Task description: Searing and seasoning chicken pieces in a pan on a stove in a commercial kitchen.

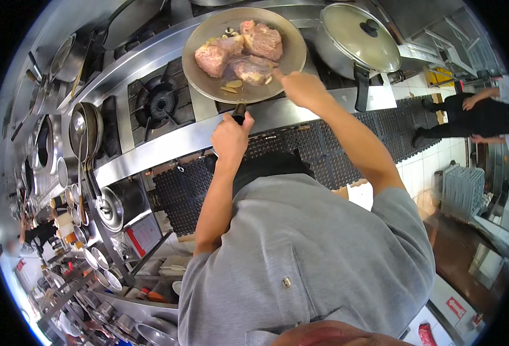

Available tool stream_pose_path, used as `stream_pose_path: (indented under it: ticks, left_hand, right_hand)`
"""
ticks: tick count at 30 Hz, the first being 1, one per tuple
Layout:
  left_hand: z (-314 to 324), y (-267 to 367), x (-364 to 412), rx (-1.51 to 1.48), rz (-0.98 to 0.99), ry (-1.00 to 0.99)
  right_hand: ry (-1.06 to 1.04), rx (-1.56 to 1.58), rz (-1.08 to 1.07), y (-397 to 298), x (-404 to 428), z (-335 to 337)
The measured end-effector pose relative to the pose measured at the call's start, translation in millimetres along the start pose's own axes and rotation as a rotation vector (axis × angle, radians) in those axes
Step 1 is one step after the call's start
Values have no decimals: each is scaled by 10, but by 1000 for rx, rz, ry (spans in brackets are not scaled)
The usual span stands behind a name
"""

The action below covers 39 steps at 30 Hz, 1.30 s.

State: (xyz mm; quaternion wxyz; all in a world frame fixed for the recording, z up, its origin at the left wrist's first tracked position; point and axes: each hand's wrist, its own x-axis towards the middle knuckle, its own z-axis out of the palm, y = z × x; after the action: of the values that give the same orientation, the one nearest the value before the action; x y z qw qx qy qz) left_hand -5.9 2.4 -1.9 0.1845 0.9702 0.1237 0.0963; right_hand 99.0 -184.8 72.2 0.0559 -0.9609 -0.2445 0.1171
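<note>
A wide frying pan point(246, 93) rests on the stove with several chunks of browned meat point(261, 41) in it. Slices that look like garlic point(232, 85) lie near the pan's front side. My left hand point(230, 136) is closed around the black pan handle point(239, 113). At the pan's right edge, my right hand point(302, 88) reaches over the rim with its index finger extended toward the nearest piece of meat. Whether the fingertip touches the meat cannot be told. I see no tool in that hand.
Right of the pan stands a lidded pot point(358, 39) with its black handle toward me. A gas burner point(161, 103) is at the left, with stacked pans and ladles point(86, 129) beyond. Black rubber mats point(341, 151) cover the floor. Another person point(475, 114) stands at the far right.
</note>
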Motion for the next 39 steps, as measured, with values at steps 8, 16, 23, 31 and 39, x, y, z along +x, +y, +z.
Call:
stream_pose_path:
  ticks: [8, 16, 23, 31, 39]
  left_hand:
    - [26, 9, -39, -46, 7, 14]
    - [24, 53, -11, -26, 30, 3]
    - [28, 94, -66, -48, 35, -27]
    - [-70, 155, -68, 2, 39, -21]
    - [-23, 117, -84, 73, 20, 35]
  right_hand:
    - [59, 121, 29, -51, -67, -551]
    - [8, 338, 47, -344, 101, 350]
    - [64, 347, 72, 116, -202, 240]
    - [-56, 336, -58, 97, -853, 138]
    - [14, 215, -19, 363, -92, -541]
